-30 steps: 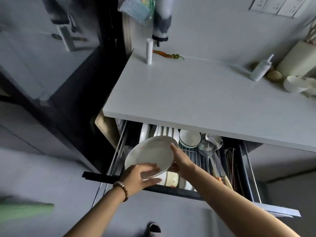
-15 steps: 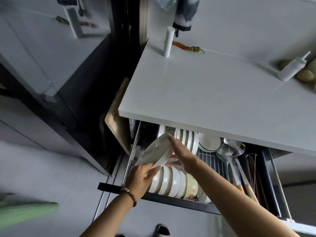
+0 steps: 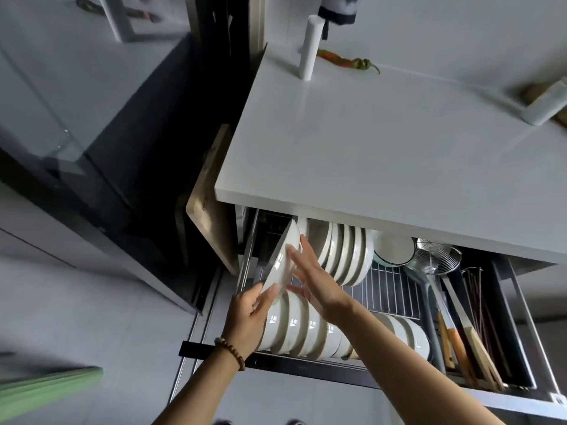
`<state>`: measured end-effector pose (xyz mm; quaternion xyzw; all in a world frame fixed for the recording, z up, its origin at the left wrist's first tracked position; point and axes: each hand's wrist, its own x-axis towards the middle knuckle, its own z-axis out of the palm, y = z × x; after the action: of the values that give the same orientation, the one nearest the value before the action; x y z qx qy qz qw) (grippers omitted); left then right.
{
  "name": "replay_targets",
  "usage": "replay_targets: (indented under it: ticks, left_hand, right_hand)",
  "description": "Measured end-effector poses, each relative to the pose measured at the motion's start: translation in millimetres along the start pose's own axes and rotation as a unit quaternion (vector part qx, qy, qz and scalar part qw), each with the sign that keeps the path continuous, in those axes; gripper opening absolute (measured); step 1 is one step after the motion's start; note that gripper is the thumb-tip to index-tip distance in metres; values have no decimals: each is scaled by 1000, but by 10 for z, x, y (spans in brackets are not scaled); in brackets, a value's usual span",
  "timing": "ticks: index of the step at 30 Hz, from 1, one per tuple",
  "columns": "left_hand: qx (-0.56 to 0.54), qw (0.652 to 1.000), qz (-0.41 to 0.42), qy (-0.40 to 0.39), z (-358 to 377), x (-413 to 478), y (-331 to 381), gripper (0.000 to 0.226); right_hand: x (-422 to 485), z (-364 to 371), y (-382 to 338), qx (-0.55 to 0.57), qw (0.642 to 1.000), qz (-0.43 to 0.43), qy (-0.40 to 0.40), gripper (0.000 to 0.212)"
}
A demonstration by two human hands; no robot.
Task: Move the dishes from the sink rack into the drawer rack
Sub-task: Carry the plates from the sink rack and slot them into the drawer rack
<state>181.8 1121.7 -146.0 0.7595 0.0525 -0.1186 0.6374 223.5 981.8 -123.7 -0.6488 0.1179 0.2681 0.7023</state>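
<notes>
A white plate (image 3: 283, 256) stands almost on edge at the left end of the open drawer rack (image 3: 386, 289), just left of a row of upright white plates (image 3: 340, 253). My left hand (image 3: 250, 311) pinches the plate's lower rim between thumb and fingers. My right hand (image 3: 313, 280) lies with straight fingers against the plate's inner face. Below them a row of white bowls (image 3: 300, 329) stands on edge along the drawer's front.
A white counter (image 3: 383, 154) overhangs the back of the drawer. To the right in the drawer lie a wire skimmer (image 3: 435, 259), a ladle, chopsticks and wooden-handled tools (image 3: 466, 345). A wooden board (image 3: 211, 204) leans left of the cabinet. A chili (image 3: 346, 61) lies on the counter.
The plate has gone from lying flat above the drawer to standing nearly on edge, and has moved back and down into the rack's left end. Both hands followed it.
</notes>
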Motion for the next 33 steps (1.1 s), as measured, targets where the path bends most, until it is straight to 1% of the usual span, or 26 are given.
replay_targets:
  ticks: [4, 7, 10, 12, 13, 15, 17, 19, 22, 25, 27, 29, 31, 32, 33]
  left_hand:
    - [-33, 999, -12, 16, 46, 144, -78, 32]
    - [-36, 999, -18, 4, 79, 246, -175, 33]
    - [-47, 998, -45, -17, 97, 349, -257, 22]
    - [-50, 997, -57, -11, 116, 444, -290, 33]
    - [-62, 996, -65, -2, 124, 488, -284, 35]
    - [-73, 995, -72, 5, 162, 576, -302, 30]
    - [-76, 994, -77, 4, 217, 657, -326, 10]
    - [-92, 993, -76, 10, 269, 727, -310, 21]
    - [-111, 990, -86, 28, 333, 870, -354, 21]
    - [-113, 990, -83, 30, 390, 964, -377, 22]
    - [-126, 988, -87, 37, 439, 1021, -405, 19]
    - [-132, 986, -93, 39, 478, 1056, -408, 15]
    - [-118, 987, -100, 47, 508, 1095, -411, 26]
    - [-115, 986, -106, 53, 515, 1127, -443, 28]
    - [-118, 984, -116, 64, 515, 1138, -417, 26]
  right_hand:
    - [167, -27, 130, 22, 1000, -11, -6, 76]
    - [288, -88, 251, 18, 999, -27, -10, 70]
    - [408, -160, 357, 30, 999, -38, -7, 72]
    - [492, -203, 420, 43, 998, -46, -1, 65]
    - [530, -219, 448, 45, 998, -51, 0, 63]
    - [600, -244, 495, 40, 998, -58, -4, 65]
    - [663, -272, 553, 36, 998, -57, -9, 72]
    - [716, -331, 625, 32, 998, -59, -7, 71]
    - [760, -459, 715, 25, 998, -65, 13, 57]
    - [785, -563, 770, 39, 996, -69, 32, 59]
    - [813, -593, 791, 45, 995, -73, 51, 61]
    - [847, -615, 808, 44, 993, -78, 75, 58]
    - [862, -649, 811, 42, 989, -88, 109, 55]
    - [869, -668, 808, 50, 986, -93, 127, 56]
    - [872, -682, 805, 62, 984, -96, 140, 57]
